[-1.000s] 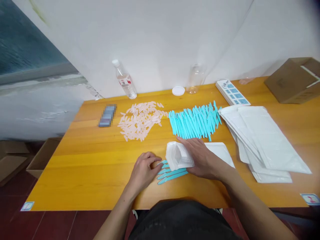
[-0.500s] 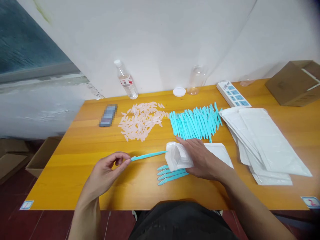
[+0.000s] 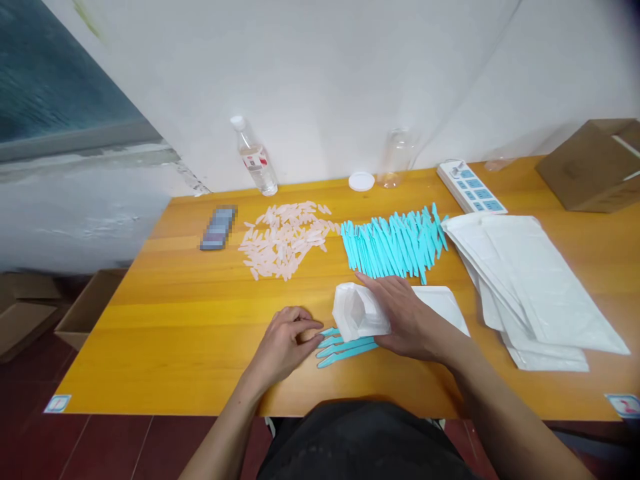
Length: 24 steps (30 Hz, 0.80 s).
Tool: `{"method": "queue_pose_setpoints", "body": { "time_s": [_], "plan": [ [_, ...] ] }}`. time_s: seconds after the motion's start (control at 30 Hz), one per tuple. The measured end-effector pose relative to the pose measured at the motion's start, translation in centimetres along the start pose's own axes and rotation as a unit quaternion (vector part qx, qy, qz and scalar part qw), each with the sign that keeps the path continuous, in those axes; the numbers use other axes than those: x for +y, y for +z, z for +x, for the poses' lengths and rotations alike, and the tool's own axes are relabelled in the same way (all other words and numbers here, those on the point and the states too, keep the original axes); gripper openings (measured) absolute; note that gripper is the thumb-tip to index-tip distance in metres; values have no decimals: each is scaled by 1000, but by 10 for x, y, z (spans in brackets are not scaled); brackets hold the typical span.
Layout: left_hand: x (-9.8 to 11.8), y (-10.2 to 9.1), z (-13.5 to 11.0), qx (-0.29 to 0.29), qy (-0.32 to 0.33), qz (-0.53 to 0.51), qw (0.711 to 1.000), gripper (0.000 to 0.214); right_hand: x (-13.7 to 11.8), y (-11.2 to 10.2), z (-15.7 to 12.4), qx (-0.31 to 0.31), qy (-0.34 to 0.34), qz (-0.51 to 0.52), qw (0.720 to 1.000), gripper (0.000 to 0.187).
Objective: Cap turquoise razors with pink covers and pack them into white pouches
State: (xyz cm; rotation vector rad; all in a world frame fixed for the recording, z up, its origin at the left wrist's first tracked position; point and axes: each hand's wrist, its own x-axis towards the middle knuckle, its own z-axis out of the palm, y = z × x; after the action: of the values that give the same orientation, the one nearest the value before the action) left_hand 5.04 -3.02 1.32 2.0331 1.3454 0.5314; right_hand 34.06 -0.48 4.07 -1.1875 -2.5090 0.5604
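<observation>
My left hand [image 3: 287, 345] is closed in a pinch, thumb and forefinger at the near end of a turquoise eyebrow razor [image 3: 329, 331]. That razor lies uppermost in a short row of turquoise razors [image 3: 345, 355] on the table. My right hand [image 3: 405, 310] grips a white plastic bag [image 3: 347, 321] and keeps its mouth gaping to the left, above the row. The bag and right hand hide the row's right ends; whatever is inside the bag cannot be made out. Behind the right hand spreads a large pile of the same razors [image 3: 393, 247].
Pale pink slips [image 3: 285, 240] are heaped left of the pile. White bags [image 3: 540, 280] are stacked at right; another white bag [image 3: 443, 303] lies flat. Along the wall stand a water bottle [image 3: 257, 163], a clear jar [image 3: 397, 160], a power strip [image 3: 473, 188] and a cardboard box [image 3: 585, 167].
The razor my left hand was feeding into the bag is out of sight. That hand has moved right and down to the row. My right hand still holds the bag.
</observation>
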Motion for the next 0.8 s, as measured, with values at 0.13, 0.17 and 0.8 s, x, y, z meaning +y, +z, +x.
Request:
{"method": "queue_pose_setpoints", "body": {
  "time_s": [0.13,0.17,0.8],
  "plan": [
    [3,7,1,9,-6,-3,1000,14,0,1,2,-2,5,1,1000,96],
    [0,4,-1,10,-15,-21,1000,15,-1,0,2,-3,8,-1,1000,95],
    [41,-4,12,164,58,-94,980,19,-7,0,4,12,-17,15,1000,98]
  ]
}}
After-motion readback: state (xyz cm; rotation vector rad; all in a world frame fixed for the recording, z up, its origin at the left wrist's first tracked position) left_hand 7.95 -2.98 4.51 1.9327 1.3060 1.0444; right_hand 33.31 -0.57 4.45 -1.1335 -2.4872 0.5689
